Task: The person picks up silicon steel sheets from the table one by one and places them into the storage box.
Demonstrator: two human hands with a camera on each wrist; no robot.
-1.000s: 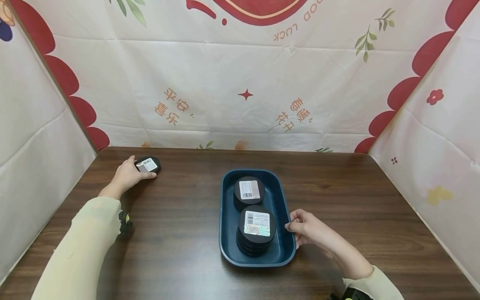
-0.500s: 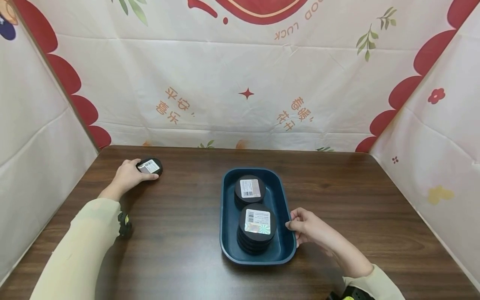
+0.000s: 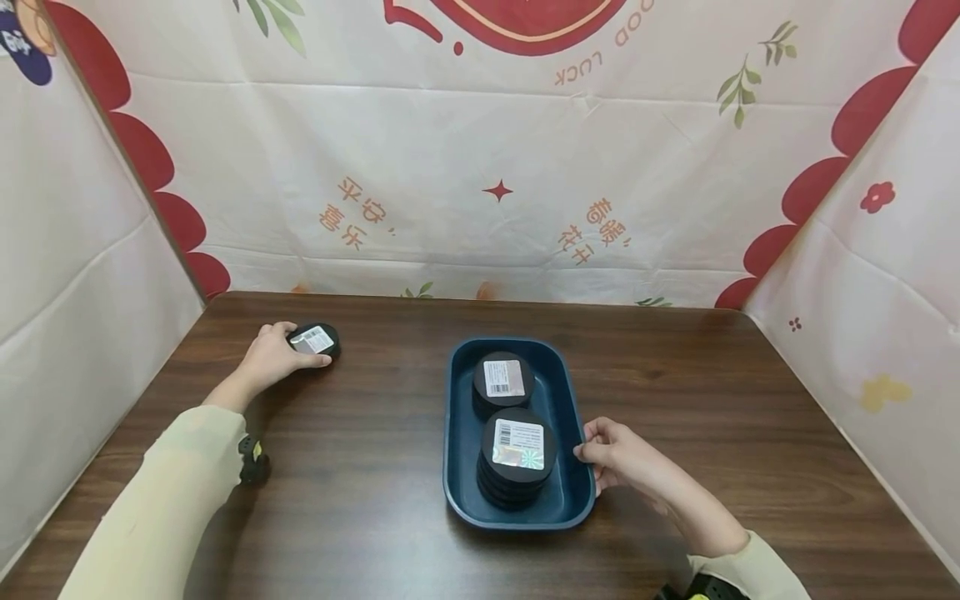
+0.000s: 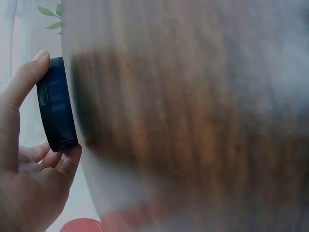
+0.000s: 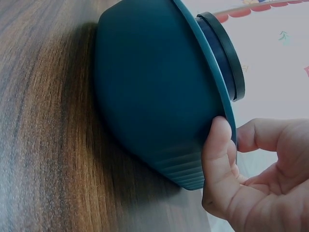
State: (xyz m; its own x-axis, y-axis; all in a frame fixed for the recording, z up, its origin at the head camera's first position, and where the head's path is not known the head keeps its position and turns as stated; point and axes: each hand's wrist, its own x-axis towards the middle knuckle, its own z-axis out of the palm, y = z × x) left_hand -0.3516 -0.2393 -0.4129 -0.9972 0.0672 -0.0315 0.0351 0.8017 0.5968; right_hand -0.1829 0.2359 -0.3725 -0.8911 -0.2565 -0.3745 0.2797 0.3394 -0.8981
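At the far left of the table, my left hand [image 3: 266,364] grips a flat, round black case [image 3: 312,340] with a white barcode label on top. In the left wrist view, thumb and fingers hold the case [image 4: 55,104] by opposite sides of its edge, close over the wood. My right hand [image 3: 618,454] pinches the right rim of a dark blue tray [image 3: 452,433]. The right wrist view has the thumb and fingers on either side of that rim. Inside the tray stand two stacks of similar black cases, a back stack [image 3: 502,379] and a front stack [image 3: 517,446].
The tray rests on a brown wooden table [image 3: 360,467], right of its middle. White printed cloth [image 3: 420,167] hangs behind the table's back edge and along both sides. Bare wood lies between the left hand and the tray.
My left hand has moved slightly right and nearer with the round black case. The right hand keeps its hold on the tray's rim. The head view has shifted a little.
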